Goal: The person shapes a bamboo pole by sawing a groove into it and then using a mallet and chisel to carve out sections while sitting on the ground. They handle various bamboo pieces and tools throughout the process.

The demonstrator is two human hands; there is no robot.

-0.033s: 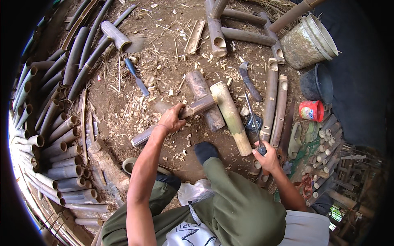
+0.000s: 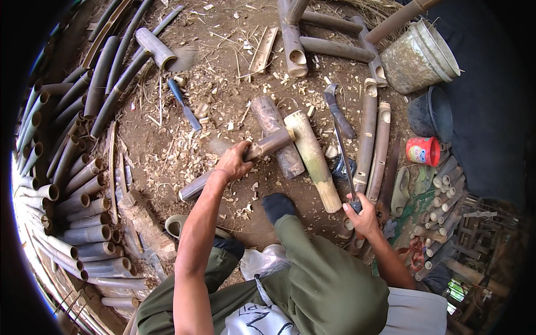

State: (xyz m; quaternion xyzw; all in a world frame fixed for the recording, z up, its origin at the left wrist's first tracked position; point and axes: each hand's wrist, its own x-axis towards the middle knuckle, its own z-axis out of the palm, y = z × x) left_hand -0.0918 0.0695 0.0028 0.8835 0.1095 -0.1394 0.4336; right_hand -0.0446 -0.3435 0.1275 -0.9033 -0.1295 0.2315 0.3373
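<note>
Barely a shift from a moment ago! Left hand [image 2: 237, 161], fingers wrapped round a smooth brown bamboo tube [image 2: 273, 142] crossing a rough, mottled log [image 2: 266, 115]. Right hand [image 2: 364, 215], fingers closed on a slim, long-bladed knife [image 2: 344, 153]. Pale chips [image 2: 244, 211] litter the dirt; a stripped, greenish pole [image 2: 314, 159] lies between.

- Left: the bamboo pile [image 2: 92, 234]; right of it, on the far side, the chisel [image 2: 184, 104].
- Centre: the tube [image 2: 197, 185], in the left hand [image 2: 235, 161], crosses over the log [image 2: 289, 158].
- Right of the log: the club [image 2: 315, 162].
- Right of the club: the blade [image 2: 344, 160], in the right hand [image 2: 365, 216]; farther right, two poles [image 2: 367, 125].
- Far right: the bucket [image 2: 405, 67]; nearer, the tub [image 2: 430, 114], then the cup [image 2: 422, 151].
</note>
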